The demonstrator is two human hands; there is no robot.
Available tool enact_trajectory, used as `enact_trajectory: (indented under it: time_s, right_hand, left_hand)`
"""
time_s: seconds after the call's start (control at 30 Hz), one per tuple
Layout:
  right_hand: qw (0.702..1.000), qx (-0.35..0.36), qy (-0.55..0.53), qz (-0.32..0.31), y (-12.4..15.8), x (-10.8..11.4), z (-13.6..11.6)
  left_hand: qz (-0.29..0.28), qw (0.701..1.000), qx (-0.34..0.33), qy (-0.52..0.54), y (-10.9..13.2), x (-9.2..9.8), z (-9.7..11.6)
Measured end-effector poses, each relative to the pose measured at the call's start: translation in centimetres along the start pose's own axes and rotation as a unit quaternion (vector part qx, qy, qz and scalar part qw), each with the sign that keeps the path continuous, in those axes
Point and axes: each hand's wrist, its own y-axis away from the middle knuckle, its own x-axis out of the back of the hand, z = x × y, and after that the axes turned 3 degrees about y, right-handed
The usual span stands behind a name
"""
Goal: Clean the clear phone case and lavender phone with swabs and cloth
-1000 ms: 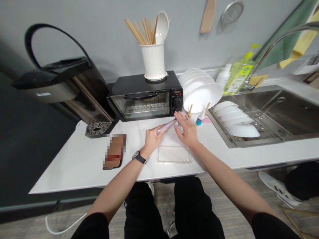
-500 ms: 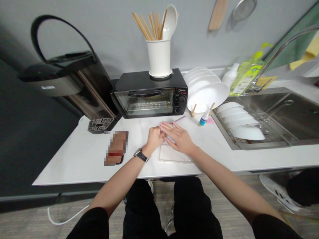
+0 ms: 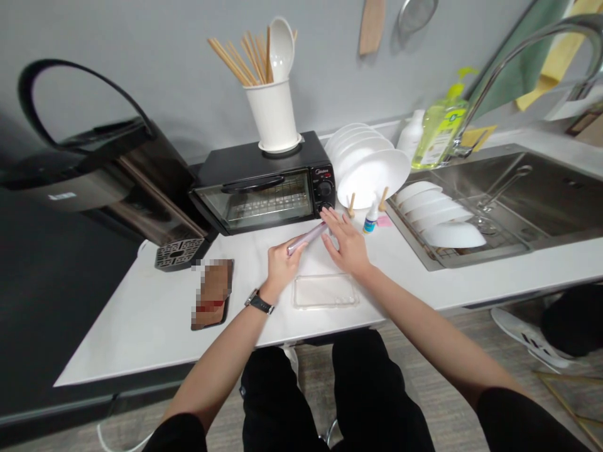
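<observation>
My left hand (image 3: 281,266), with a black-strapped watch at the wrist, grips a thin pinkish phone (image 3: 308,238), which is tilted and seen nearly edge-on. At the phone's far right end is my right hand (image 3: 347,243), its fingers stretched out and the thumb apart. Whether those fingertips touch the phone I cannot tell. Flat on the white counter below both hands lies a clear phone case (image 3: 326,292). A small spray bottle (image 3: 370,221) with a blue label stands to the right of my right hand, beside a pink slip of paper (image 3: 385,221).
A toaster oven (image 3: 264,194) carries a white cup (image 3: 272,116) of chopsticks and a ladle. White plates (image 3: 377,179) stand in a rack. Bowls (image 3: 447,216) sit by the sink (image 3: 556,194). At left are a dark drink machine (image 3: 136,182) and a blurred-out phone (image 3: 211,295).
My hands have moved apart from their overlap, uncovering the phone in my left hand and more of the clear case. The camera view has shifted, too.
</observation>
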Motion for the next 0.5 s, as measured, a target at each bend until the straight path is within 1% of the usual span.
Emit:
enact_trajectory:
  time_s: [0.1,0.23,0.33,0.4,0.5]
  right_hand:
    - [0.999,0.025,-0.011,-0.024,0.1,-0.1,-0.9]
    - [0.989,0.113,-0.049,-0.076,0.3,-0.5,-2.9]
    - [0.974,0.188,-0.069,-0.105,0.5,-1.0,-4.2]
    - [0.965,0.226,-0.068,-0.112,0.5,-1.2,-4.6]
    - [0.963,0.236,-0.051,-0.116,0.6,-1.4,-4.7]
  left_hand:
    - [0.000,1.000,-0.007,0.006,0.0,-0.2,-0.5]
    - [-0.004,1.000,-0.024,-0.017,0.1,-0.5,-1.7]
    - [-0.042,0.997,-0.052,-0.039,0.2,-0.7,-2.5]
    - [-0.064,0.994,-0.079,-0.031,0.4,-0.7,-2.7]
    - [-0.060,0.994,-0.093,-0.024,0.5,-0.7,-2.7]
